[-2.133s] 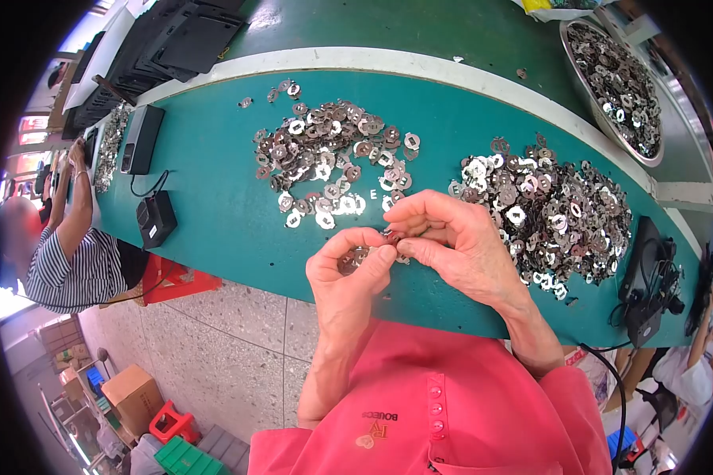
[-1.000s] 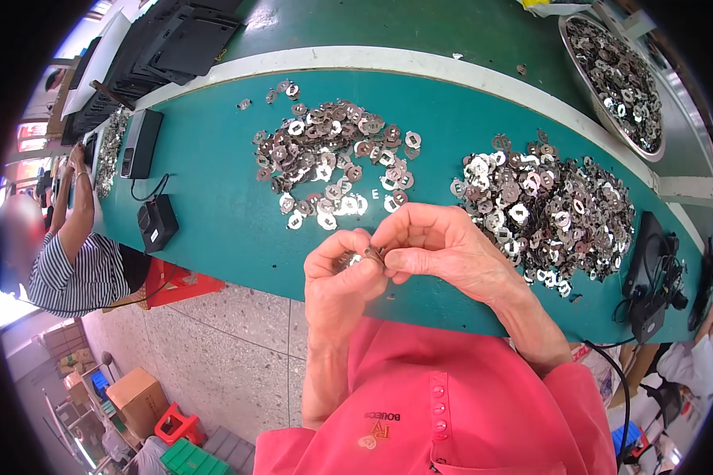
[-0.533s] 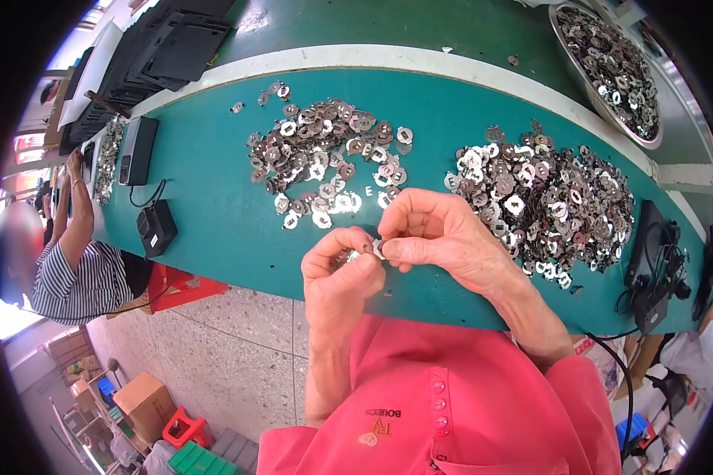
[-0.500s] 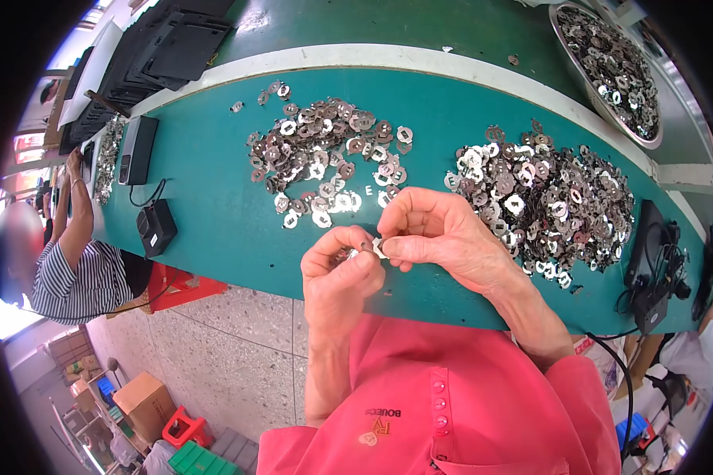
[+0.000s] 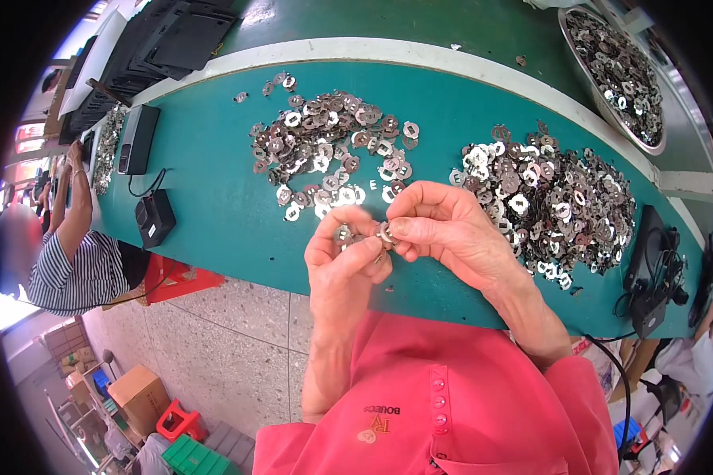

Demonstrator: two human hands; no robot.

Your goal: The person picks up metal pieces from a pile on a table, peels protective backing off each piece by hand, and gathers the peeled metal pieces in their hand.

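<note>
Several small metal pieces (image 5: 344, 235) lie in the curled fingers of my left hand (image 5: 342, 261). My right hand (image 5: 451, 237) pinches one round metal piece (image 5: 386, 233) between thumb and fingers, close against the left fingertips. Both hands are above the near part of the green table (image 5: 214, 229). Beyond them lies a loose heap of flat metal pieces (image 5: 317, 138). A larger, denser heap (image 5: 554, 206) of similar pieces is to the right, beside my right hand.
A metal basin (image 5: 614, 79) full of pieces stands at the upper right. Black boxes (image 5: 139, 140) with a cable are on the left, and black devices with cables (image 5: 650, 269) on the right. A person in a striped shirt (image 5: 79, 269) works at the far left.
My hands have moved slightly away from my body. The fingers of my left hand have loosened, so more of the pieces in it show, and the piece between the hands has turned.
</note>
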